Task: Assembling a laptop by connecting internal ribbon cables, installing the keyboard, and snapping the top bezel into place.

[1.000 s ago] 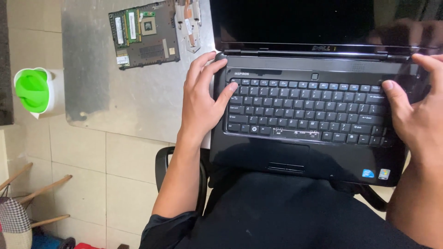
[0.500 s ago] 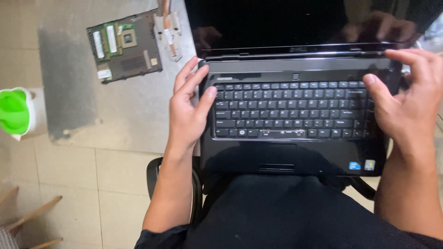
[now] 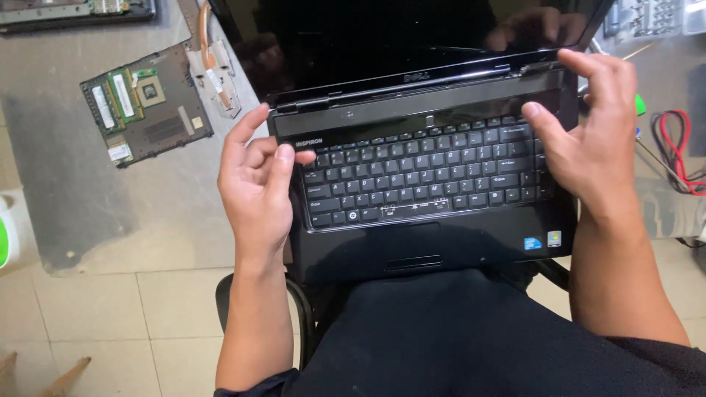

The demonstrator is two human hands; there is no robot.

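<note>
A black laptop [image 3: 434, 169] was rested open on the person's lap, its front edge over the dark trousers [image 3: 471, 338] and its lid tilted back toward a grey mat [image 3: 88, 198] on the tiled floor [image 3: 110, 316]. The left hand [image 3: 254, 187] was laid against the left edge of the keyboard [image 3: 426, 176], fingers half curled and the thumb pressed at the corner keys; nothing was closed in it. The right hand [image 3: 588, 140] was spread over the right rear corner near the hinge, fingertips touching the strip above the keys, also without a full grasp.

The laptop was judged moderately heavy and stiff in the base, with a glossy casing likely to slip under bare fingers. The lid and hinge were judged the fragile parts, and the keyboard panel thin and easily bent. The base was best taken by both side edges, not by the screen.

A bare circuit board [image 3: 147, 103] was laid on the mat just left of the lid, a copper cooling pipe [image 3: 213, 66] beside it. Red and black wires [image 3: 680, 147] were seen at the right.
</note>
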